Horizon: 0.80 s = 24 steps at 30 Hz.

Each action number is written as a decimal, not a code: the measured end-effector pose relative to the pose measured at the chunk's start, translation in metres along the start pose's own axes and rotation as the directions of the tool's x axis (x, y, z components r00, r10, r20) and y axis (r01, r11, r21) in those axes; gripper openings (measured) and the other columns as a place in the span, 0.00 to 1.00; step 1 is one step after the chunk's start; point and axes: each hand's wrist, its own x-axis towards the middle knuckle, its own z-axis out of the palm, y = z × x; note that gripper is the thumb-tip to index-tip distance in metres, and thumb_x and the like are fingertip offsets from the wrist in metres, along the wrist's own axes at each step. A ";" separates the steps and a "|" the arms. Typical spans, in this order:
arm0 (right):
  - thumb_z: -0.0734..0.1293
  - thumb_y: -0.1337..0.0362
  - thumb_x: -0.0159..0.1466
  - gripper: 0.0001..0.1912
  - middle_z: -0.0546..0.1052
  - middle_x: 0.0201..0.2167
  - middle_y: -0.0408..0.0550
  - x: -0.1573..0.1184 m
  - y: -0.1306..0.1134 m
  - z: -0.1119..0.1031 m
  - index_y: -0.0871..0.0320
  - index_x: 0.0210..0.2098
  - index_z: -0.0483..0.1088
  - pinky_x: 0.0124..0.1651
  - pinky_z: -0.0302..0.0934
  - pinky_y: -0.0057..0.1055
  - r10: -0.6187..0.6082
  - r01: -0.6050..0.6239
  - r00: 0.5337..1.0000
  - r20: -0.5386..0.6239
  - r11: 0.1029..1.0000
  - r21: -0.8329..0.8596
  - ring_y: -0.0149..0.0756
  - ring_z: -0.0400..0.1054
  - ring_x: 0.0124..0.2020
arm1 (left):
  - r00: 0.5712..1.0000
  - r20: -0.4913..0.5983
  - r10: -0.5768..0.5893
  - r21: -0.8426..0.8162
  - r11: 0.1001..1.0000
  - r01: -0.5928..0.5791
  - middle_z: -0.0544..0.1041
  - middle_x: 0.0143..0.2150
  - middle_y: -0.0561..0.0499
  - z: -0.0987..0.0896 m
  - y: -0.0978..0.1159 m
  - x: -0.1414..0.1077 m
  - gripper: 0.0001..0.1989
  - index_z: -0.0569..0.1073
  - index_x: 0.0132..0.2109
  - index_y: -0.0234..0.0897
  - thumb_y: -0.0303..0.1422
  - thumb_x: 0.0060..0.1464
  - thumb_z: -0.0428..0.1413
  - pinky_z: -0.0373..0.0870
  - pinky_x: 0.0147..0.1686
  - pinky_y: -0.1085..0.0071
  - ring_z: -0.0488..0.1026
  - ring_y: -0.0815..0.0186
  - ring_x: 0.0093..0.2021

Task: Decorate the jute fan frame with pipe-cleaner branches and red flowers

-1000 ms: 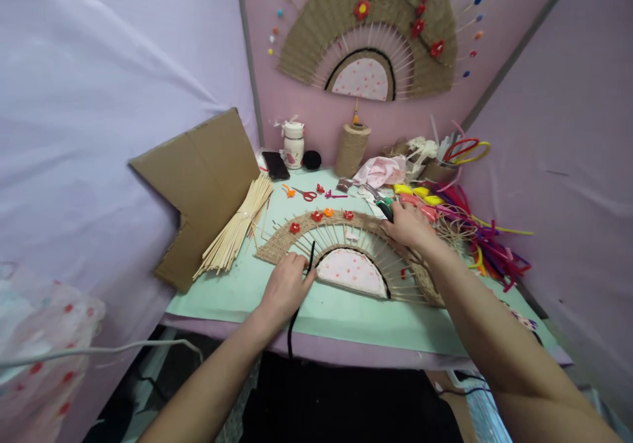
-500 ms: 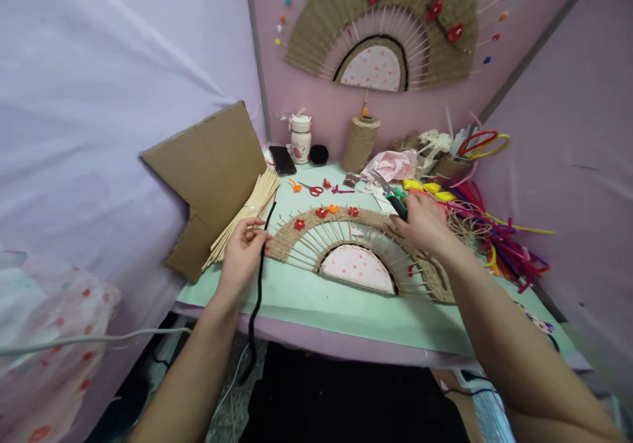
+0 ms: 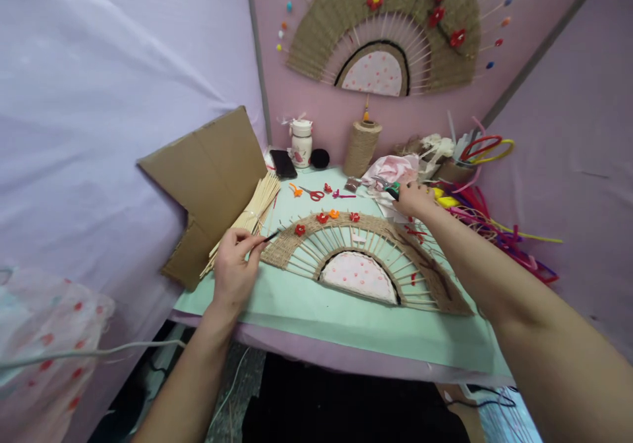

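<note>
A woven twine fan [image 3: 380, 223] with thin wooden ribs, red and orange flowers and a dotted half-round centre [image 3: 359, 275] lies on the green-covered table. At its left end, my left hand [image 3: 237, 265] pinches a short dark piece [image 3: 270, 237] between thumb and fingers. Beyond the fan's upper right, my right hand [image 3: 415, 200] is closed round the dark and green handles of pliers [image 3: 392, 190], whose tips point left over the pink cloth [image 3: 390, 168]. Most of the handle is hidden in the palm.
Thin sticks [image 3: 260, 202] and cardboard [image 3: 208, 179] stand left. Behind are a phone [image 3: 283, 164], white bottle [image 3: 301, 144], twine spool [image 3: 362, 149] and red scissors [image 3: 315, 195]. Colourful pipe cleaners [image 3: 519, 248] lie right. A larger fan [image 3: 316, 41] hangs on the wall.
My right hand has moved the pliers back, away from the fan. The long black strand that hung from my left hand no longer shows; that hand has moved slightly left.
</note>
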 end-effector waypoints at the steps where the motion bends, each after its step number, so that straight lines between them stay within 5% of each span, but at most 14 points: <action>1: 0.61 0.53 0.64 0.33 0.59 0.62 0.72 0.002 0.003 0.004 0.68 0.63 0.58 0.59 0.48 0.54 -0.008 0.009 1.000 0.010 1.000 -0.014 0.64 0.54 0.62 | 0.999 -0.018 0.047 0.062 0.997 -0.046 0.77 0.39 0.46 -0.001 0.001 0.001 0.08 0.79 0.36 0.38 0.34 0.56 0.55 0.70 0.45 0.64 0.73 0.61 0.42; 5: 0.59 0.47 0.65 0.33 0.63 0.60 0.71 0.005 0.011 0.021 0.67 0.59 0.62 0.58 0.50 0.53 -0.014 0.016 0.999 0.037 0.999 -0.041 0.64 0.56 0.61 | 0.991 0.126 0.037 0.079 0.996 -0.047 0.78 0.37 0.49 0.001 0.005 0.010 0.09 0.77 0.37 0.40 0.34 0.58 0.53 0.69 0.43 0.67 0.74 0.62 0.39; 12: 0.54 0.41 0.66 0.39 0.60 0.63 0.72 0.000 0.011 0.034 0.68 0.60 0.61 0.60 0.50 0.56 0.006 -0.010 0.994 0.107 0.999 0.040 0.64 0.54 0.63 | 0.926 0.301 -0.229 -0.105 0.957 0.271 0.78 0.29 0.53 0.025 -0.005 0.021 0.09 0.78 0.34 0.38 0.38 0.51 0.57 0.67 0.31 0.71 0.72 0.66 0.28; 16: 0.61 0.43 0.63 0.36 0.57 0.65 0.71 -0.008 0.000 0.008 0.68 0.57 0.66 0.63 0.47 0.57 0.023 -0.023 1.000 0.005 0.996 0.087 0.64 0.49 0.66 | 0.876 0.374 -0.304 -0.264 0.871 0.414 0.76 0.26 0.53 0.028 -0.003 0.023 0.11 0.77 0.32 0.36 0.40 0.46 0.60 0.67 0.28 0.72 0.70 0.68 0.25; 19: 0.66 0.53 0.62 0.24 0.67 0.59 0.68 -0.042 -0.030 -0.025 0.65 0.51 0.72 0.60 0.54 0.51 -0.069 0.075 0.997 -0.028 0.945 0.318 0.58 0.60 0.60 | 0.840 0.444 -0.313 -0.386 0.779 0.495 0.75 0.25 0.53 0.029 0.007 0.020 0.12 0.76 0.31 0.35 0.41 0.44 0.62 0.67 0.26 0.73 0.69 0.70 0.24; 21: 0.67 0.54 0.61 0.18 0.76 0.48 0.58 -0.082 -0.063 -0.042 0.59 0.44 0.75 0.55 0.60 0.44 -0.343 0.262 0.939 -0.001 0.716 0.647 0.48 0.70 0.49 | 0.813 0.506 -0.289 -0.440 0.723 0.532 0.74 0.25 0.54 0.032 0.016 0.015 0.13 0.76 0.32 0.35 0.41 0.44 0.63 0.65 0.25 0.74 0.67 0.72 0.23; 24: 0.70 0.53 0.57 0.16 0.79 0.42 0.48 -0.145 -0.116 -0.046 0.54 0.42 0.75 0.46 0.64 0.37 -0.564 0.253 0.820 -0.101 0.198 0.947 0.40 0.72 0.40 | 0.773 0.593 -0.227 -0.464 0.688 0.558 0.74 0.24 0.55 0.038 0.028 0.006 0.12 0.76 0.31 0.35 0.40 0.44 0.63 0.64 0.24 0.75 0.66 0.73 0.22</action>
